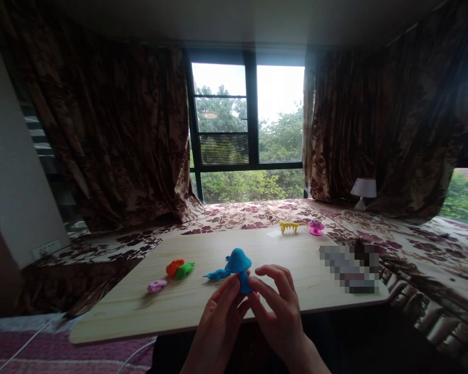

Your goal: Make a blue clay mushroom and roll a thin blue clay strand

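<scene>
A blue mushroom figure (239, 261), which looks like modelling clay, is held upright over the near part of the table. My left hand (223, 307) pinches its stem from the left between thumb and fingers. From the right, the fingertips of my right hand (280, 302) rest against the stem's lower part, with one finger lifted away. Behind the mushroom a flat blue piece (217, 276) lies on the table, partly hidden by the cap. To the left are an orange lump (174, 267), a green lump (185, 270) and a light pink lump (156, 286).
The pale wooden table (119, 306) has rounded corners. At its far edge stand a yellow four-legged figure (288, 227) and a pink figure (316, 228). A pixelated patch (351, 269) covers something at the right. Beyond are a small white lamp (363, 189) and curtains (140, 135).
</scene>
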Motion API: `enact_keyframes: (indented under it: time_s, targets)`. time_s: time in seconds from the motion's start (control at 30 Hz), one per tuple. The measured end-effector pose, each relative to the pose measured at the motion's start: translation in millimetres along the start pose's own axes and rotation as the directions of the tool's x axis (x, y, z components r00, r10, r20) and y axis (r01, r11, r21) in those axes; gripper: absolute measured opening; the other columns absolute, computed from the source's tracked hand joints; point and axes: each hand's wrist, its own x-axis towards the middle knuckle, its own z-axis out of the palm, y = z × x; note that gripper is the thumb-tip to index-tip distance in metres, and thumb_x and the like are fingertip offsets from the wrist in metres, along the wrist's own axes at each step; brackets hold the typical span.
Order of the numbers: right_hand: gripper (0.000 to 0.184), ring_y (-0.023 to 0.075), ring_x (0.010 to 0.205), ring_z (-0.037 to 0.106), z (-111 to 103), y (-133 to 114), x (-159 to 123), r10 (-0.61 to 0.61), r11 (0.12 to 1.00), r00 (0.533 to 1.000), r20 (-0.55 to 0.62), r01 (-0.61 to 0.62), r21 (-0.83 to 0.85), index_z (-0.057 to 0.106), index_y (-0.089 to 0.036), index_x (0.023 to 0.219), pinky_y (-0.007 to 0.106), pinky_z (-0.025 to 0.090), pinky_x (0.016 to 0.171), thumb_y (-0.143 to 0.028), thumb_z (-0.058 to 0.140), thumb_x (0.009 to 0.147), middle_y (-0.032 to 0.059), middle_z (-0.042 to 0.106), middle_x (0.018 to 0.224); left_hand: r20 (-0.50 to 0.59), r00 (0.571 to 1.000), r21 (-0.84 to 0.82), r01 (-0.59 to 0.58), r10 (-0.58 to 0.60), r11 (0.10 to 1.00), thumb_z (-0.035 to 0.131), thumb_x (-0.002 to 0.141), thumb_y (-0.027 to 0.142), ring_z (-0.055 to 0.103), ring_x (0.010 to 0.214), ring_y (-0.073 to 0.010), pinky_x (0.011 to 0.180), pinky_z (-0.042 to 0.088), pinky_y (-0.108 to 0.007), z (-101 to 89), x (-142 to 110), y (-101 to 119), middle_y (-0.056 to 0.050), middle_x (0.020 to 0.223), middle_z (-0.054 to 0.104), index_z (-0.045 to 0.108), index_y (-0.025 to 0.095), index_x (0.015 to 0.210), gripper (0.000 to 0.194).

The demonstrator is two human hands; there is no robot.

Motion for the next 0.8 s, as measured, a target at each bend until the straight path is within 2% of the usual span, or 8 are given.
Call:
enact_keyframes:
  time_s: [0.27, 0.5, 0.8]
  targets:
    - [0.040, 0.0227, 0.100, 0.051, -1.9, 1.3, 0.6, -0.034, 0.999, 0.999, 0.005, 0.034, -0.005, 0.062, -0.026, 0.109, 0.041, 0.050, 0.083, 0.000, 0.059, 0.078, 0.0068, 0.056, 0.104, -0.042, 0.999, 0.008, -0.009, 0.009, 1.000, 0.064, 0.079, 0.020, 0.064, 0.087, -0.0164, 0.080, 0.049, -0.031, -0.6, 0.8, -3.0, -0.007, 0.095, 0.072, 0.069, 0.017, 0.094, 0.017]
    - [0.037, 0.0241, 0.101, 0.051, -0.1, 1.7, -1.7, 0.046, 0.999, 0.999, 0.002, -0.046, -0.016, 0.060, -0.025, 0.111, 0.044, 0.050, 0.084, -0.004, 0.056, 0.080, 0.0080, 0.055, 0.106, -0.026, 1.000, 0.002, -0.003, 0.003, 1.000, 0.061, 0.081, 0.019, 0.064, 0.085, -0.0148, 0.080, 0.049, -0.029, 0.3, 0.3, 3.4, -0.004, 0.094, 0.072, 0.069, 0.017, 0.094, 0.016]
    - [0.042, 0.0231, 0.101, 0.050, -0.3, 2.5, -1.1, -0.006, 1.000, 1.000, 0.003, 0.006, -0.005, 0.062, -0.026, 0.110, 0.042, 0.050, 0.084, 0.000, 0.057, 0.078, 0.0071, 0.055, 0.106, -0.035, 0.999, 0.017, -0.011, 0.011, 1.000, 0.060, 0.082, 0.022, 0.062, 0.089, -0.0158, 0.082, 0.048, -0.031, 0.1, -1.0, -1.0, -0.005, 0.096, 0.071, 0.069, 0.018, 0.092, 0.014]
